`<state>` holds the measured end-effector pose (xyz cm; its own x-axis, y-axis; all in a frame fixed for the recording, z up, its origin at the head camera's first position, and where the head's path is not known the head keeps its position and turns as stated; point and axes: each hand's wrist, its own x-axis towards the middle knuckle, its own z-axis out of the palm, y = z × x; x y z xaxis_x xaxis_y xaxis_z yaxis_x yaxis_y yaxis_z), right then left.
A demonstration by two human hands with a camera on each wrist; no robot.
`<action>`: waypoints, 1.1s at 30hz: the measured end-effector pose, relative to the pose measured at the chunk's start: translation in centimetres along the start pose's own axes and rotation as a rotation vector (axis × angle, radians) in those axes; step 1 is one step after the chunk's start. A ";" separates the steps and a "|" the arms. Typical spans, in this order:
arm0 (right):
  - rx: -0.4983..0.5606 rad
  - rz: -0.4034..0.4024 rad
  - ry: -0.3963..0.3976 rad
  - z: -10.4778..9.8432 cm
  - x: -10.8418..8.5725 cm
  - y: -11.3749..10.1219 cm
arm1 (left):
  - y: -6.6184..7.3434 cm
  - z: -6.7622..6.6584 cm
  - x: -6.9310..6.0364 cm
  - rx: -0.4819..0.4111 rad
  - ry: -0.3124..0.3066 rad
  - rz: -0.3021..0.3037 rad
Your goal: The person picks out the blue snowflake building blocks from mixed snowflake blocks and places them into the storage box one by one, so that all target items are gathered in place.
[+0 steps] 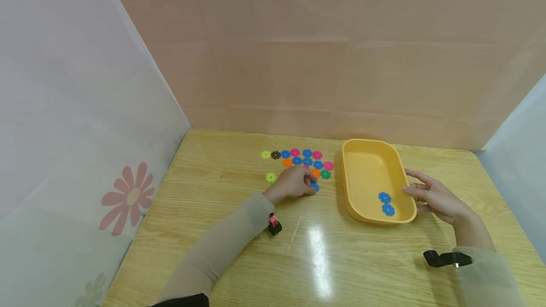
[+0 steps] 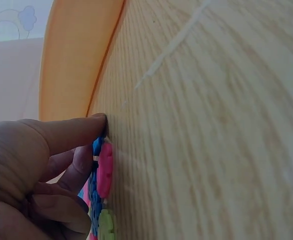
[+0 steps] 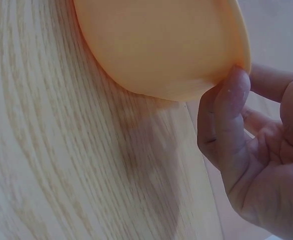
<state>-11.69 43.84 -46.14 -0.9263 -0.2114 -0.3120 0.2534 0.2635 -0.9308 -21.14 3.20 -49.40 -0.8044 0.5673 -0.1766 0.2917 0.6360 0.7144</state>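
My left hand is over the near side of a group of flower-shaped plastic discs, its thumb and index finger at a blue disc on the table. In the left wrist view a fingertip meets that blue disc's edge, with a pink disc and a yellow-green disc beside it; the hand hides part of the group. My right hand grips the right rim of a yellow tray, thumb at the rim and fingers along the outer wall. Two blue discs lie inside.
More discs in pink, orange, green, brown and yellow-green, such as an orange disc and a green disc, lie flat left of the tray. Behind the wooden table rises a beige cloth wall, with pale walls at both sides.
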 end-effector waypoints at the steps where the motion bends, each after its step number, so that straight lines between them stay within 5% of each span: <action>1: 0.001 0.000 0.000 0.0 0.0 0.0 | 0.0 0.0 0.0 0.014 -0.001 0.005; 19: -0.015 0.006 0.005 -0.2 -0.1 0.1 | 0.5 0.3 -0.1 0.070 0.013 0.113; 33: -0.030 0.021 0.012 -0.2 -0.2 0.0 | 1.0 0.1 -0.1 0.005 0.006 0.166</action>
<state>-11.55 44.03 -46.07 -0.9240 -0.1943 -0.3293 0.2648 0.2960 -0.9177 -20.73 3.87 -48.79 -0.7480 0.6617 -0.0522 0.4234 0.5363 0.7302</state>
